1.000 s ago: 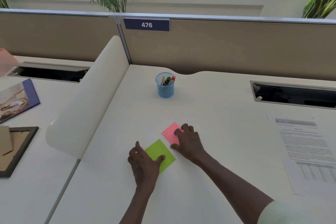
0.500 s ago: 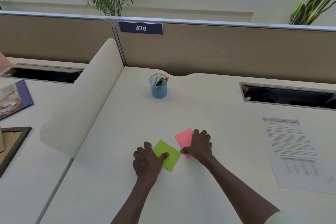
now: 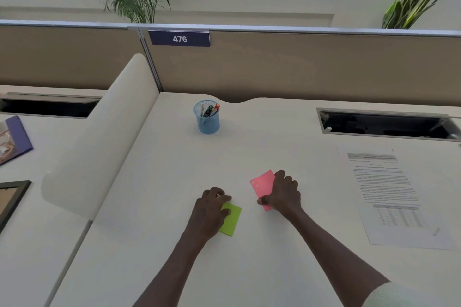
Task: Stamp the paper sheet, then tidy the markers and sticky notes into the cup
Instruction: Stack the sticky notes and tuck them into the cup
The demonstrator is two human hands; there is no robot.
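My left hand [image 3: 212, 209] grips the left side of a green sticky note pad [image 3: 232, 220] near the front of the white desk [image 3: 174, 182]. My right hand [image 3: 284, 193] pinches a pink sticky note pad [image 3: 262, 184] by its right edge, thumb under the near corner, and the pad looks tilted up off the desk. Further back stands a blue mesh cup [image 3: 208, 122] with several markers [image 3: 212, 109] upright in it. A printed paper sheet [image 3: 389, 194] lies flat at the right.
A white curved divider [image 3: 99, 137] borders the desk on the left. A tan partition [image 3: 299, 67] with a "476" label runs along the back. An open cable slot [image 3: 384, 124] sits at back right. A booklet [image 3: 12, 139] and a picture frame [image 3: 10, 197] lie on the neighbouring desk.
Both hands have curled round the pads. The green and pink pads, which overlapped, are now apart, the pink one drawn right and lifted at an edge. The camera view has shifted.
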